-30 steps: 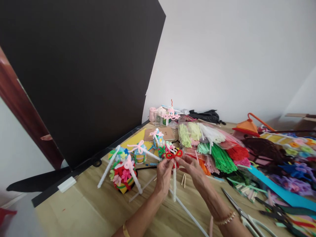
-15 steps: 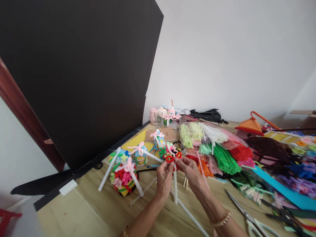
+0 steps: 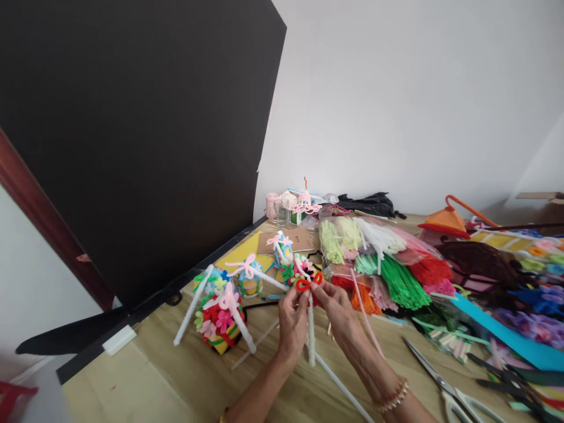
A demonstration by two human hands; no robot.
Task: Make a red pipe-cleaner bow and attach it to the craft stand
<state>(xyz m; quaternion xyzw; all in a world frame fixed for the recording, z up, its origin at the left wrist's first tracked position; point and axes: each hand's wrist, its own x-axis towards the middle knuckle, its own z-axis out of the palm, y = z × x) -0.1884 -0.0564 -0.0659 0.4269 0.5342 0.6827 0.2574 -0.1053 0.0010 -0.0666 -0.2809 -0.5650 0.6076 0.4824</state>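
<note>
A red pipe-cleaner bow (image 3: pixel 304 285) is pinched between both hands, at the top of a white fuzzy stick (image 3: pixel 312 335) that hangs below them. My left hand (image 3: pixel 293 320) grips it from the left, fingertips closed. From the right, my right hand (image 3: pixel 337 308) closes thumb and fingers on the bow's other side. Just behind the bow is a small basket of pipe-cleaner flowers (image 3: pixel 294 270), partly hidden by it. Left of my hands sits a red and yellow flower basket (image 3: pixel 222 323) with a pink bow (image 3: pixel 229 298) and white sticks.
Bundles of coloured pipe cleaners (image 3: pixel 400 282) lie in bags to the right. Scissors (image 3: pixel 440 382) rest at the front right, beside black pliers (image 3: pixel 511 385). A large black board (image 3: pixel 145 147) stands at the left. An orange-roofed lantern (image 3: pixel 445 220) is farther back.
Both hands stay nearly in place, still pinching the red bow. The whole view has shifted slightly.
</note>
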